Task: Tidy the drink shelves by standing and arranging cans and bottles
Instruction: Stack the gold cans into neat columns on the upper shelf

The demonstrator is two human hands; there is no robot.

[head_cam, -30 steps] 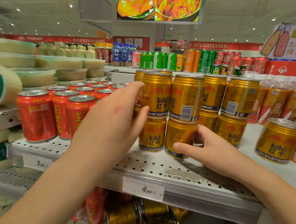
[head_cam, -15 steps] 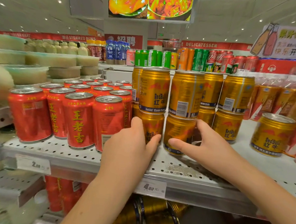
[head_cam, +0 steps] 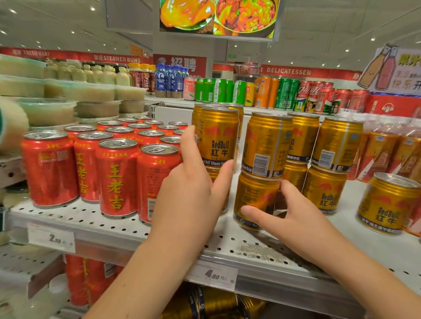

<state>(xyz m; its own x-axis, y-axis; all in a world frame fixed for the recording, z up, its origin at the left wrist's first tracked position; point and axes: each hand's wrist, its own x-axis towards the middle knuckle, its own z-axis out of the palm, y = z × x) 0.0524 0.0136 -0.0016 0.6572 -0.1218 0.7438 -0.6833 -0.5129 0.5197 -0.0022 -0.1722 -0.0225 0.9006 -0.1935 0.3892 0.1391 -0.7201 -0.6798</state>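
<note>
Gold Red Bull cans stand two high on the white perforated shelf [head_cam: 255, 251]. My left hand [head_cam: 190, 197] wraps the front-left stack: it covers most of the lower can [head_cam: 214, 175], with the index finger up the left side of the upper can [head_cam: 218, 137] and the thumb at its base. My right hand [head_cam: 297, 221] grips the lower can [head_cam: 254, 194] of the neighbouring stack, thumb across its front and fingers behind it. That can leans slightly under its upper can [head_cam: 267, 145]. Red herbal-tea cans [head_cam: 116, 175] stand upright in rows to the left.
A single gold can [head_cam: 389, 204] stands apart at the right, beside orange drink pouches [head_cam: 406, 156]. More stacked gold cans [head_cam: 327, 166] sit behind. Pale tubs [head_cam: 47, 110] fill the left shelves. Cans lie on their sides on the shelf below [head_cam: 219, 312]. Price tags [head_cam: 212, 275] line the shelf edge.
My left hand came down off the upper cans to the lower front-left can, then slid up so its finger and thumb reach the upper can. My right hand stayed on its lower can.
</note>
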